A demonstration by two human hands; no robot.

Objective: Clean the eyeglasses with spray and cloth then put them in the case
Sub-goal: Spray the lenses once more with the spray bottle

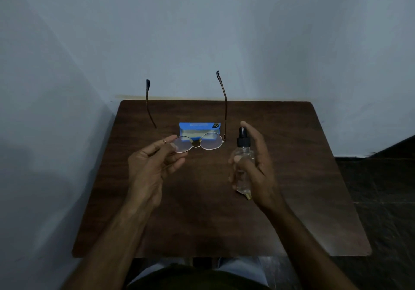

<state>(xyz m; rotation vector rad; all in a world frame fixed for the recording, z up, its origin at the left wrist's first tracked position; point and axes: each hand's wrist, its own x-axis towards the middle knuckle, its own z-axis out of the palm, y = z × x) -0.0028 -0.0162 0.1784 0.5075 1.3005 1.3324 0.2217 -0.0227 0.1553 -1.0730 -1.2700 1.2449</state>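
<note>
The left hand (pixel 152 166) is raised over the left half of the desk (pixel 202 222), thumb and fingers pinching the eyeglasses (pixel 210 141) at the outer rim of the left lens. The glasses are in the air, clear of the desk, above its middle and toward the far edge. Their long axis, lens to lens, runs left to right, roughly parallel with that far edge. Both temples are unfolded and point away from the person, rising toward the wall, so the lens fronts look back at the wearer.

Behind them, seen partly through the lenses, a blue case (pixel 199 126) lies on the desk at mid-width near the far edge. It shows something pale in it, but whether that is the cloth cannot be told.

To the right, the spray bottle (pixel 244 152) stands about upright in the air, black pump on top. The right hand (pixel 260 166) is wrapped round its clear body, with a finger raised beside the pump head. The two hands are apart, each holding its own thing.

This looks like the spraying step, wiping not yet begun. The next move likely calls for aiming the nozzle at a lens, bringing bottle and glasses closer, and pressing the pump. Which way the nozzle faces cannot be made out.
</note>
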